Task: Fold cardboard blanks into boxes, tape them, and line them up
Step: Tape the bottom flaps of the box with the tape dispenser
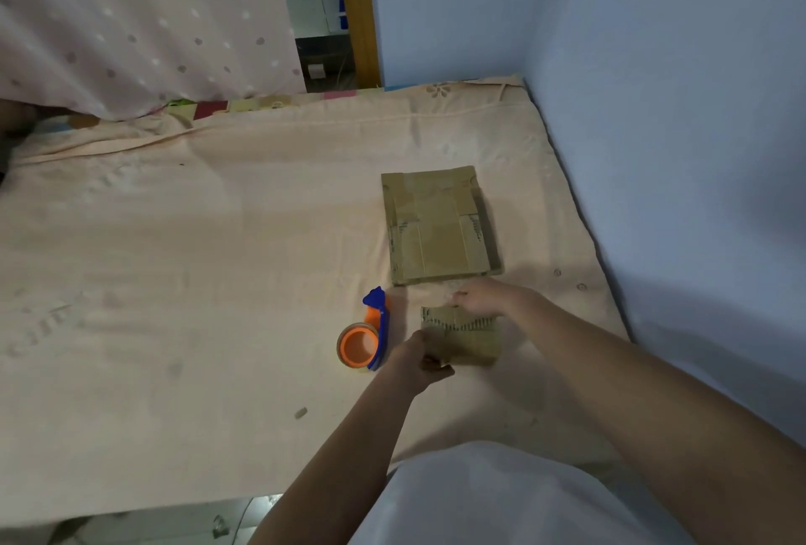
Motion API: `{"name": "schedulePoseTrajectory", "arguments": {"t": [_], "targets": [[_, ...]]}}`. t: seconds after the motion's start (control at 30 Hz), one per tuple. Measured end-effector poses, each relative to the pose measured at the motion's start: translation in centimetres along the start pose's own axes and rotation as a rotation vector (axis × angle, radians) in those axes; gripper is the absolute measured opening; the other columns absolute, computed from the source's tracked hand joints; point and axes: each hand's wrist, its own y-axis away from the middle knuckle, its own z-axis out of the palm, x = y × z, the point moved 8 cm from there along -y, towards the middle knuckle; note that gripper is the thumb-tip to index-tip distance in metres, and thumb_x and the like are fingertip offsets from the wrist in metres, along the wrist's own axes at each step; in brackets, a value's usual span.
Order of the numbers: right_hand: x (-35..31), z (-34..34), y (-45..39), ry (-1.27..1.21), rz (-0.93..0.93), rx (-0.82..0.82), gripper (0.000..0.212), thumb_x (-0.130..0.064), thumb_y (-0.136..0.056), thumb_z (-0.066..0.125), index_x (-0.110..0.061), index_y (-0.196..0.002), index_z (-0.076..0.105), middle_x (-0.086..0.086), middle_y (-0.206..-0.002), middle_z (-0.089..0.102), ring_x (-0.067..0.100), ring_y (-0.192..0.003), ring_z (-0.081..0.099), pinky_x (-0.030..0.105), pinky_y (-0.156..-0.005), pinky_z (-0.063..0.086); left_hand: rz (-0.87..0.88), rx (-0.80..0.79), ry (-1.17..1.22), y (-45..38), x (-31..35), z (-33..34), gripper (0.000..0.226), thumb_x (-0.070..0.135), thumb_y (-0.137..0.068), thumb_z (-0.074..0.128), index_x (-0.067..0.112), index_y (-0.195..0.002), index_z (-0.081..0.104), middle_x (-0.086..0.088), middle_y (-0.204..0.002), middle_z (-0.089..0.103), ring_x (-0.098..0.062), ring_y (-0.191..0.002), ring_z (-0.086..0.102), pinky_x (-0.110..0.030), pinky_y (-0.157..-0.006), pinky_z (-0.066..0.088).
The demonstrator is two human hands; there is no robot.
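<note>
Both hands, left [421,359] and right [477,298], grip a half-formed box [462,337] on the bed [218,239]; blanks [440,226] lie beyond, dispenser [370,333] beside. I judge taping, lining-up remain.

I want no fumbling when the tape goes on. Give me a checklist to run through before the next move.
1. Small brown cardboard box held by both hands: ok; left hand at its near corner, right hand at its far edge.
2. Orange-and-blue tape dispenser close by: ok, beside the left hand.
3. Flaps fully closed: cannot tell.
4. Stack of flat brown cardboard blanks out of the way: ok.
5. Tape end free: cannot tell.
</note>
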Motion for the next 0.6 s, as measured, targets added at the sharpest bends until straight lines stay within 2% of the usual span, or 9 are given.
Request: {"name": "schedulePoseTrajectory", "arguments": {"t": [0.17,0.2,0.27,0.3,0.33,0.4,0.47,0.53,0.6], "targets": [[1.2,-0.1,1.0,-0.195,0.060,-0.010,0.051,-0.046,-0.106,0.038,-0.020,-0.149,0.047,0.006,-0.152,0.047,0.026,-0.136,0.046,0.037,-0.108,0.039,0.035,0.020,0.093,-1.0,1.0,-0.4,0.039,0.019,-0.095,0.062,0.002,-0.127,0.047,-0.023,-0.116,0.056,-0.038,-0.101,0.060,-0.054,-0.062,0.058],[1.4,-0.1,1.7,-0.286,0.082,-0.017,0.050,-0.045,-0.107,0.036,-0.018,-0.148,0.047,0.007,-0.148,0.050,0.026,-0.132,0.049,0.035,-0.099,0.044,0.045,0.011,0.103,-1.1,1.4,-0.2,0.034,0.021,-0.096,0.060,0.004,-0.123,0.050,-0.022,-0.117,0.057,-0.039,-0.102,0.061,-0.055,-0.066,0.058],[2.2,0.1,2.8,-0.502,0.144,-0.044,0.050,-0.046,-0.108,0.034,-0.015,-0.145,0.048,0.011,-0.141,0.055,0.025,-0.116,0.056,0.027,-0.077,0.049,0.065,-0.024,0.091,-1.0,2.2,0.4,0.025,0.029,-0.100,0.053,0.008,-0.113,0.053,-0.019,-0.116,0.058,-0.042,-0.109,0.058,-0.061,-0.084,0.054],[2.6,0.4,3.0,-0.588,0.165,-0.060,0.052,-0.048,-0.107,0.033,-0.016,-0.145,0.046,0.014,-0.144,0.052,0.027,-0.118,0.055,0.029,-0.078,0.050,0.062,-0.051,0.086,-1.1,2.5,0.8,0.029,0.035,-0.101,0.049,0.009,-0.112,0.053,-0.017,-0.115,0.058,-0.045,-0.114,0.055,-0.064,-0.092,0.049],[3.0,0.8,3.2,-0.666,0.180,-0.075,0.056,-0.051,-0.106,0.032,-0.016,-0.148,0.043,0.017,-0.149,0.047,0.031,-0.127,0.052,0.034,-0.087,0.050,0.050,-0.073,0.084,-1.1,2.8,1.1,0.034,0.040,-0.102,0.046,0.009,-0.113,0.054,-0.015,-0.116,0.059,-0.047,-0.117,0.053,-0.067,-0.097,0.044],[3.8,1.8,3.1,-0.799,0.199,-0.086,0.061,-0.054,-0.106,0.030,-0.016,-0.153,0.035,0.023,-0.156,0.035,0.037,-0.142,0.038,0.045,-0.107,0.041,0.040,-0.101,0.060,-1.1,3.4,1.5,0.036,0.043,-0.101,0.044,0.010,-0.111,0.056,-0.012,-0.116,0.059,-0.048,-0.118,0.050,-0.069,-0.101,0.039],[5.0,3.0,2.6,-0.950,0.215,-0.091,0.062,-0.053,-0.105,0.031,-0.016,-0.154,0.035,0.025,-0.157,0.032,0.040,-0.144,0.035,0.050,-0.114,0.037,0.038,-0.120,-0.012,-1.2,4.0,1.4,0.036,0.041,-0.101,0.042,0.011,-0.113,0.056,-0.010,-0.119,0.059,-0.046,-0.118,0.050,-0.067,-0.103,0.039],[5.4,4.0,2.4,-1.099,0.211,-0.105,0.059,-0.053,-0.105,0.033,-0.018,-0.152,0.039,0.026,-0.151,0.041,0.041,-0.135,0.046,0.052,-0.109,0.043,0.045,-0.117,-0.099,-1.6,4.9,1.1,0.040,0.042,-0.100,0.040,0.013,-0.119,0.058,-0.007,-0.122,0.061,-0.041,-0.115,0.053,-0.062,-0.102,0.042],[5.5,4.9,2.5,-1.232,0.211,-0.089,0.050,-0.049,-0.106,0.037,-0.019,-0.144,0.048,0.025,-0.138,0.055,0.039,-0.118,0.060,0.048,-0.092,0.054,0.059,-0.101,-0.161,-2.1,5.9,0.7,0.042,0.045,-0.099,0.038,0.016,-0.118,0.062,-0.005,-0.121,0.064,-0.038,-0.112,0.056,-0.059,-0.100,0.045]]}}
